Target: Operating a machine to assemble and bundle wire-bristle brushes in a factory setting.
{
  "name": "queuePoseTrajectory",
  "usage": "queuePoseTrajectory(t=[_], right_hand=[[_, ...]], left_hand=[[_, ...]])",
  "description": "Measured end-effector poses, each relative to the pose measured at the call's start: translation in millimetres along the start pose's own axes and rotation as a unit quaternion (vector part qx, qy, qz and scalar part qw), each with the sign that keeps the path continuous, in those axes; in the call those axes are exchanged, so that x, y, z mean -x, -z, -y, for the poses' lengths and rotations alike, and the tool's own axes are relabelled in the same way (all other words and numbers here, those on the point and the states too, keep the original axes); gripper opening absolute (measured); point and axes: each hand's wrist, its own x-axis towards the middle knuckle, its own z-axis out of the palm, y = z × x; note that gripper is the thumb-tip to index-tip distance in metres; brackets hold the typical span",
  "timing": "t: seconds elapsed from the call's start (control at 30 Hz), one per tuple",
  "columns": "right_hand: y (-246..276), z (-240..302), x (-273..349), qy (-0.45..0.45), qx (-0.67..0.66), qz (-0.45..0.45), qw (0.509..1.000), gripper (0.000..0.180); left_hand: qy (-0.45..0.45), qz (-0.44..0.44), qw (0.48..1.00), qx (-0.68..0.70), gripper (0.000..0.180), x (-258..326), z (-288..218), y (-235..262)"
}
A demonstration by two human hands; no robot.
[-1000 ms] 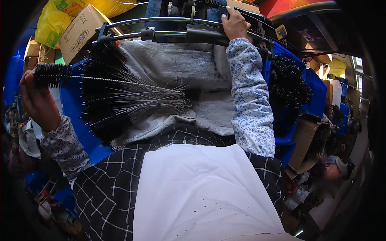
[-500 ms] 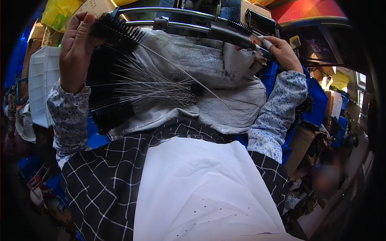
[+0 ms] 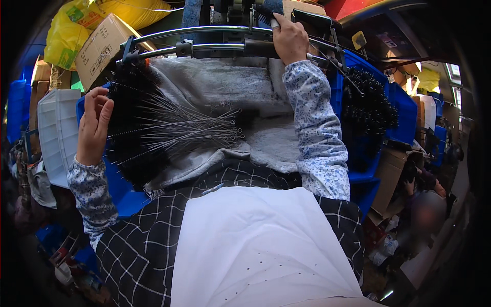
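Across my lap lies a bundle of black-bristled twisted-wire brushes [image 3: 134, 115], bristles to the left and looped wire stems [image 3: 204, 125] fanning to the right. My left hand [image 3: 93, 128] is beside the bristles, fingers loosely curled and apart, with nothing visible in it. Up at the machine's metal rails [image 3: 220, 47], my right hand [image 3: 290, 41] is closed around a brush [image 3: 264, 17]. Black bristles show to its left, and a twisted stem slants down to the right. A white wrap covers one fingertip. My palm hides the grip itself.
At right, a blue bin [image 3: 406, 115] holds a heap of black brushes [image 3: 368, 100]. A white plastic crate [image 3: 59, 133], a cardboard box [image 3: 105, 51] and yellow bags [image 3: 66, 43] stand at left. Grey cloth [image 3: 220, 77] drapes below the rails. Another person is at far right.
The brush that was in my left hand has left it, and that hand has dropped lower. My right hand has moved left and up along the rails.
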Motion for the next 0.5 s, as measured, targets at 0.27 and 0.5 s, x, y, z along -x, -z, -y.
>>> queuePoseTrajectory(t=[0.27,0.5], right_hand=[[-33,-15,-27,0.003,0.058,0.020,0.998,0.025],[-33,-14,-28,0.003,0.037,0.061,0.997,0.025]], left_hand=[[0.110,0.052,0.989,-0.089,0.018,57,30,13],[0.155,0.057,0.984,-0.069,0.018,64,40,16]])
